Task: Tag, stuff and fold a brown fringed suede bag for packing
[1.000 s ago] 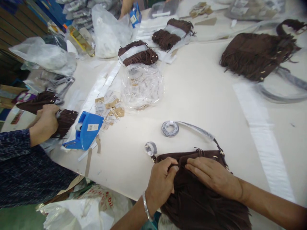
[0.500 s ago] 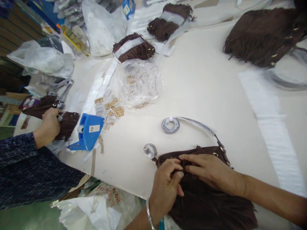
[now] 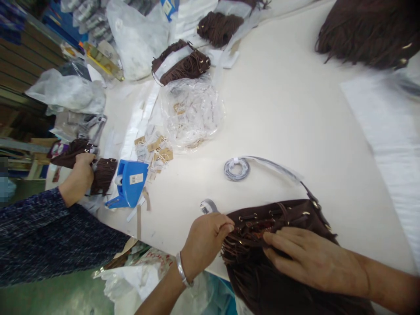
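Tape dispenser (image 3: 130, 182) left of fringed bag (image 3: 278, 245) — coiled strap (image 3: 236, 169) behind.

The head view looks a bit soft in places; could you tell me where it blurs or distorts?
Head view: the fringed bag at top right is smeared; the table edge bows from the wide lens; the left hand and right hand on the brown bag stay fairly sharp; lighting is even.

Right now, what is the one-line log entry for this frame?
left hand: pinching fringe at bag's top edge | right hand: flat on brown fringed bag | co-worker's hand: on another brown piece | blue tape dispenser: on table
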`<state>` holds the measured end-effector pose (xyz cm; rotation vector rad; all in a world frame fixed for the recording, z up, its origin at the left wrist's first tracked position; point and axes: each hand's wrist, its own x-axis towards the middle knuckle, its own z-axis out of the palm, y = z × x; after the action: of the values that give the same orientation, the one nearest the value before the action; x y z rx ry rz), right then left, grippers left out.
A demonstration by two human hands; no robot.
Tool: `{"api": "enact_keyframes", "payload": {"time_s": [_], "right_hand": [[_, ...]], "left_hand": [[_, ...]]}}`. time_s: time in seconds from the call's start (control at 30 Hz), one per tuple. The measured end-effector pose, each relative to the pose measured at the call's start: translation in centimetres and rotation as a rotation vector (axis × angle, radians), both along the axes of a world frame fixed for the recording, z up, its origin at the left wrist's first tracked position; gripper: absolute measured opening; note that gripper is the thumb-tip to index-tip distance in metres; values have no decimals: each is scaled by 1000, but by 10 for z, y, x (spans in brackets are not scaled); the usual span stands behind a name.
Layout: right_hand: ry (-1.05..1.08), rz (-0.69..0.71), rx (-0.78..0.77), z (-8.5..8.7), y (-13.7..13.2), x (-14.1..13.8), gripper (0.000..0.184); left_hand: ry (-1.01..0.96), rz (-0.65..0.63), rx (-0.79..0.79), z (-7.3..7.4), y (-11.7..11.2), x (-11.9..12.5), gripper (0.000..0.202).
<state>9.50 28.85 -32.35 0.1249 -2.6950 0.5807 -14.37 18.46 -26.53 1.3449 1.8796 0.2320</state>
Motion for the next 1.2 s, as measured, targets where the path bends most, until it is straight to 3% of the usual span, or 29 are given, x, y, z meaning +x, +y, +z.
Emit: {"api": "enact_keyframes", "payload": {"time_s": [0.1,0.23,0.33,0.4,0.53,0.6,0.77,0.9,1.03,1.2], "right_hand": [[-3,35,35,2,-5,3,29],[-14,96,46,6,-10,4,31],[-26,90,18,5,-10,5,32],[-33,18,-32,3,-6,7,32],[-22,-96,-124,-3,4,10,37],[-5,-112,-138,-4,8,10,40],[22,-118,-172,-8,6,10,36],[26,-127,-178,-10,4,9,32],[2,-120,-155,-8,4,8,32],[-8,-116,-129,-8,4,9,32]], "left_hand": [[4,-238,-92,3,11,-8,18],[-130,-550,-225,4,24,-14,21],[-237,-673,-266,7,31,-12,25],[-237,-581,-201,12,30,-8,31],[65,-97,9,12,5,10,13],[158,51,70,2,-17,23,8],[231,238,297,-41,-59,55,18],[427,212,362,-59,-63,60,19],[399,144,224,-58,-58,52,18],[432,-48,295,-54,-56,40,17]]}}
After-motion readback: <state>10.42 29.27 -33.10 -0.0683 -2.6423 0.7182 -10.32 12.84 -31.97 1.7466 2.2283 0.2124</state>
